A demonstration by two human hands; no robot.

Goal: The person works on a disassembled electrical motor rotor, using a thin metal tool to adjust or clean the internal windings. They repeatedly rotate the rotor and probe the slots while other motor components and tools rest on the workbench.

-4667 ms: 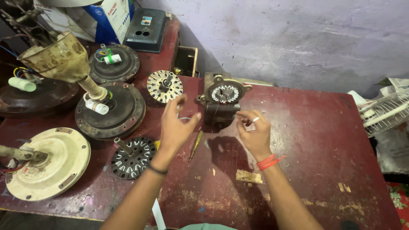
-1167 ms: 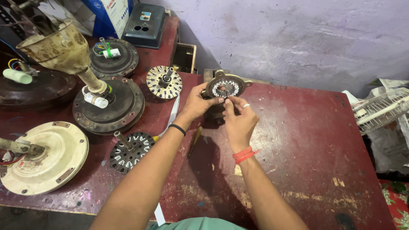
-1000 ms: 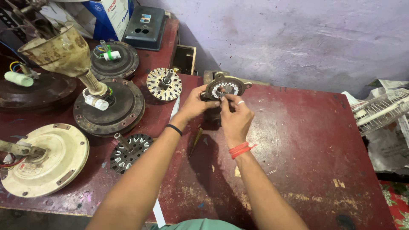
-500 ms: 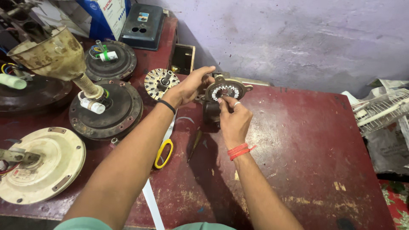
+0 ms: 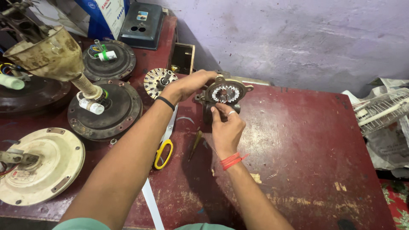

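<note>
Left hand [image 5: 189, 85] cupped on the motor [image 5: 223, 94] just past the scissors [image 5: 164, 149], so keep it braced while your right hand [image 5: 228, 127] pinches gently at the front rim.

both hands [image 5: 213, 106] on a small motor stator [image 5: 224, 93] atop a red table [image 5: 306, 140], yellow-handled scissors [image 5: 165, 147] nearby

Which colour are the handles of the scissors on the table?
Yellow. The scissors lie beside the left forearm, clearest in the head view.
</note>
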